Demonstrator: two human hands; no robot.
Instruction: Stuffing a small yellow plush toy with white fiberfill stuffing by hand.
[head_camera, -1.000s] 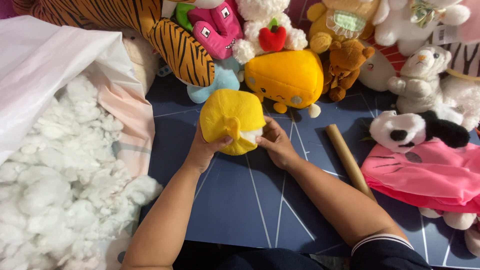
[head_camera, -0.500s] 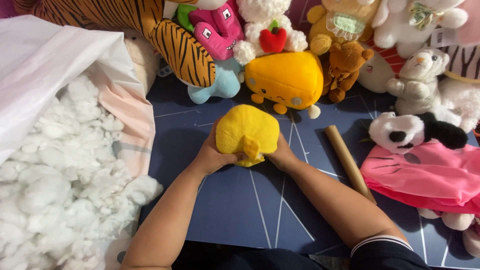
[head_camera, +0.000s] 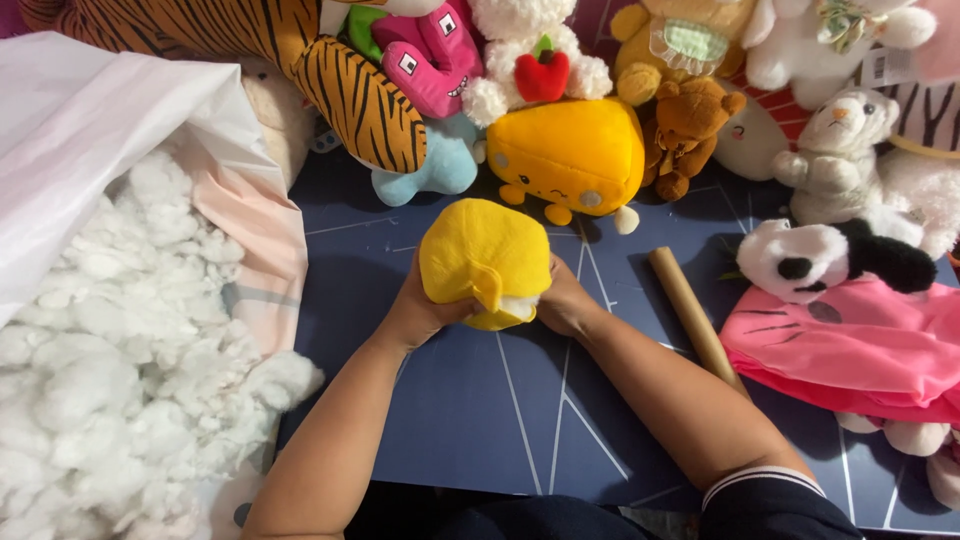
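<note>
A: Where is the yellow plush shell (head_camera: 483, 262)?

B: Near the middle of the dark blue surface (head_camera: 520, 420), gripped from both sides. White filling shows at an opening on its lower right edge.

A: And the hands?

B: The left hand (head_camera: 420, 308) is wrapped around the shell's lower left side. The right hand (head_camera: 563, 300) presses on its right side, at the opening; its fingers are mostly hidden behind the fabric. Both are closed on the shell.

A: What sits around it?

B: At 12 o'clock, just beyond it, a finished yellow wedge-shaped plush (head_camera: 570, 155). At 11 o'clock a light blue plush (head_camera: 435, 170), with a striped tiger plush (head_camera: 350, 85) above that. At 3 o'clock a brown cardboard tube (head_camera: 692, 312) lies on the surface, and past it a black-and-white plush (head_camera: 830, 258) above a pink fabric piece (head_camera: 850, 350). At 9 o'clock, well apart, 1 open white bag (head_camera: 90, 120) holds a heap of loose white stuffing (head_camera: 110, 360).
</note>
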